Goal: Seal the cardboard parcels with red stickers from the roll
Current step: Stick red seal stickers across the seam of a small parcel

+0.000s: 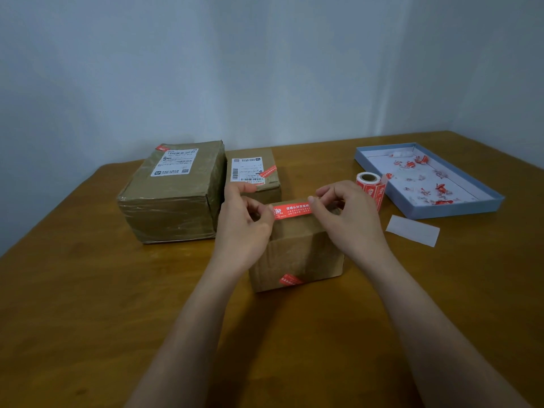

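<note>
Left hand (244,219) and right hand (344,210) pinch a red sticker (293,210) – stretched above the parcel (297,254)

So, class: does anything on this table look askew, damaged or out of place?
Mostly tidy. The red sticker on the small back parcel sits crooked across its label. Torn red scraps litter the blue tray, and a white backing strip lies loose beside it.

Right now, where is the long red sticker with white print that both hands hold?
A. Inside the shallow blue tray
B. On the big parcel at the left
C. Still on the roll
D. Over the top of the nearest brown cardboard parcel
D: the left hand and right hand stretch the red sticker above the nearest cardboard parcel, apart from the roll.
</note>
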